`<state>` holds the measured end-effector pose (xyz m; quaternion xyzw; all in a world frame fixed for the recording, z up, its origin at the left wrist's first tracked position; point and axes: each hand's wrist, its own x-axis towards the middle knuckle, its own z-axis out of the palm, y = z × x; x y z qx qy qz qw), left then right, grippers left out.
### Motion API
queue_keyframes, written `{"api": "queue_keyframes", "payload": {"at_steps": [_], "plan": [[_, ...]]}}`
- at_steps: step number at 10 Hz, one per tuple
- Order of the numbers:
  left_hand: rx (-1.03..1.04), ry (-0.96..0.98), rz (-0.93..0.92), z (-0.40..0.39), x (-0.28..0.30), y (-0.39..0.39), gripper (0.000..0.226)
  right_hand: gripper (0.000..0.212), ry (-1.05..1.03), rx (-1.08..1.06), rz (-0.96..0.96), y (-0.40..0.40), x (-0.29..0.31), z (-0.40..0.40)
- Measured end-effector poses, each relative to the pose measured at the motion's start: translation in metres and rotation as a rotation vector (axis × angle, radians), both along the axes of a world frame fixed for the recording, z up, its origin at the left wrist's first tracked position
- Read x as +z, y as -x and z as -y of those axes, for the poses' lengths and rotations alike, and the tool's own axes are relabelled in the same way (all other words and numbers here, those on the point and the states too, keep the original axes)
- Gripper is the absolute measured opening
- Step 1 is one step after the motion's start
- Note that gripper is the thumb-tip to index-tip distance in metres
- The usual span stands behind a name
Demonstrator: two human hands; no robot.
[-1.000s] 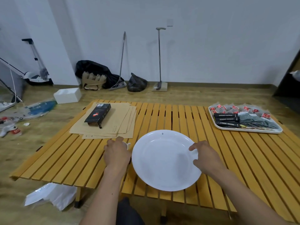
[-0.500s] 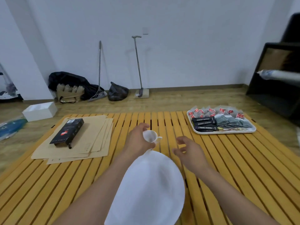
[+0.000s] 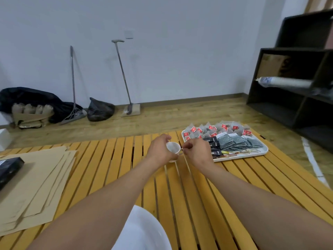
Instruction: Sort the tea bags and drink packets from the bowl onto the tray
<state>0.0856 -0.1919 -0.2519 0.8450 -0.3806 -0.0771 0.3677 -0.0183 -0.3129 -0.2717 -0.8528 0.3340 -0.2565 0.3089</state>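
Note:
My left hand (image 3: 159,150) grips a small white cup (image 3: 173,148) over the middle of the slatted wooden table (image 3: 111,170). My right hand (image 3: 197,150) is beside it, its fingers curled at the cup's handle and pinching it. Just right of both hands sits the white tray (image 3: 264,152), filled with rows of tea bags with red tags (image 3: 210,129), grey-green packets (image 3: 237,141) and black stick packets (image 3: 212,144). The white bowl (image 3: 142,231) lies near the front edge, between my forearms, with nothing visible in it.
A stack of brown envelopes (image 3: 36,184) with a black box (image 3: 9,168) on it covers the table's left side. A dark shelf unit (image 3: 295,83) stands at the right. A broom, a dustpan and black bags (image 3: 100,110) lean at the far wall.
Both hands left the bowl. My left hand carried the small cup forward toward the tray, and my right hand came up to its handle. The view swung right and the bowl dropped to the bottom edge.

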Motion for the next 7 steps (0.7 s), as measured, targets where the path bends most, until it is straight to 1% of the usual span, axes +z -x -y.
{"api": "queue_keyframes", "payload": {"at_steps": [2, 3, 4, 5, 6, 7], "plan": [[0.017, -0.011, -0.016, 0.005, -0.011, -0.010, 0.093, 0.016, 0.053, -0.027, -0.028, -0.010, -0.004, 0.010], [0.017, -0.047, 0.007, 0.002, -0.007, -0.008, 0.094, 0.013, 0.036, -0.021, -0.038, -0.008, 0.000, 0.007], [0.011, -0.094, 0.042, 0.000, -0.005, -0.001, 0.100, 0.016, 0.019, -0.014, -0.041, 0.000, 0.006, 0.002], [0.037, -0.096, 0.060, -0.007, 0.006, 0.009, 0.100, 0.020, 0.005, -0.021, -0.038, 0.014, 0.018, -0.004], [0.033, -0.088, 0.189, -0.026, 0.024, 0.022, 0.069, 0.010, 0.027, -0.014, -0.051, 0.040, 0.035, -0.012], [0.001, -0.089, 0.290, -0.054, 0.045, 0.040, 0.038, 0.010, 0.000, 0.034, -0.056, 0.079, 0.058, -0.028]]}}
